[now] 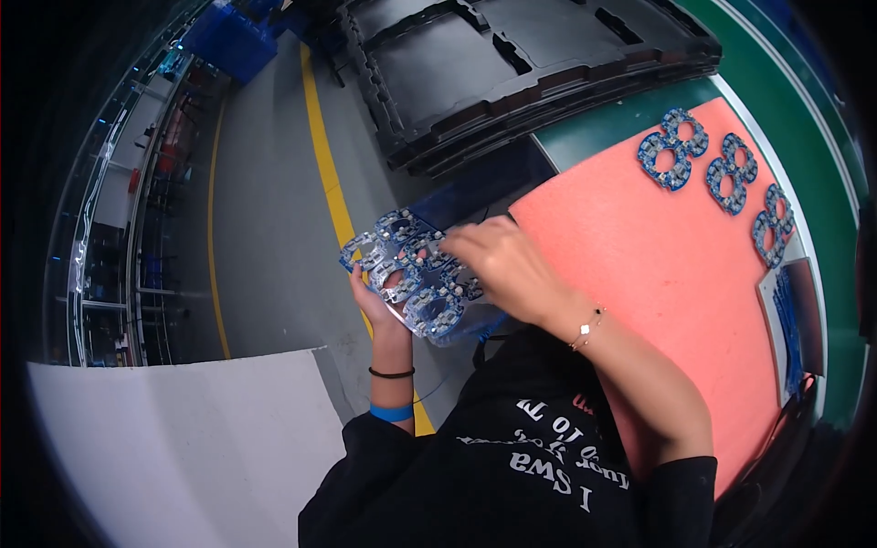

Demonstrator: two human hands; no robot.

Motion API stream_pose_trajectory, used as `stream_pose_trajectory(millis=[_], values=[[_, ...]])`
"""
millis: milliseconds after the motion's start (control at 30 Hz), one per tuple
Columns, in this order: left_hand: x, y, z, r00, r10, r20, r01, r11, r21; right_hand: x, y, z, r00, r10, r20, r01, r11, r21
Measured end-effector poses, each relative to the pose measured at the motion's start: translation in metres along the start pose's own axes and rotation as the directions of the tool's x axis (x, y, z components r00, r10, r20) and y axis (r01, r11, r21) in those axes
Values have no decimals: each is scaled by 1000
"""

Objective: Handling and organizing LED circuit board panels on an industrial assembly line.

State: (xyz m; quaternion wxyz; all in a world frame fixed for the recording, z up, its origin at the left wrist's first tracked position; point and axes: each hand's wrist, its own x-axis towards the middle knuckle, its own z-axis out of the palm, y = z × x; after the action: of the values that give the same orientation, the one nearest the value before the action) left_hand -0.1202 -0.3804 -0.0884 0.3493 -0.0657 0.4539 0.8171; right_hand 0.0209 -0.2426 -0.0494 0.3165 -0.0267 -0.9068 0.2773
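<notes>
Left hand (379, 297) grips blue circuit-board panel (411, 274) from below, fingers curled round its edge, held off the table at 9 o'clock of the pink mat (667, 274). Right hand (502, 265) lies on top, fingertips pinching a panel piece. Three separated boards (673, 149) sit at mat's 1 o'clock.

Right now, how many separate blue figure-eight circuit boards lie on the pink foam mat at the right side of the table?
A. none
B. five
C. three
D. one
C: three blue figure-eight circuit boards lie in a row on the pink foam mat, apart from the panel of boards held in both hands.
</notes>
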Motion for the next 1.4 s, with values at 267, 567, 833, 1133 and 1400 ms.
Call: stream_pose_trajectory(millis=[267,567,833,1133,1400], values=[[-4,5,-2,993,-37,112,31,998,58,-9,6,1,938,61,340,-81,996,45],[-7,5,1,985,-82,152,81,997,12,-9,3,1,933,45,356,-98,987,130],[-3,5,2,966,-94,241,99,995,-10,-6,7,4,953,130,274,-212,932,295],[-8,4,4,986,-84,143,84,996,7,-4,12,5,961,262,89,-277,920,279],[-13,12,12,982,-74,175,74,997,9,-9,13,-2,890,201,409,-289,943,167]])
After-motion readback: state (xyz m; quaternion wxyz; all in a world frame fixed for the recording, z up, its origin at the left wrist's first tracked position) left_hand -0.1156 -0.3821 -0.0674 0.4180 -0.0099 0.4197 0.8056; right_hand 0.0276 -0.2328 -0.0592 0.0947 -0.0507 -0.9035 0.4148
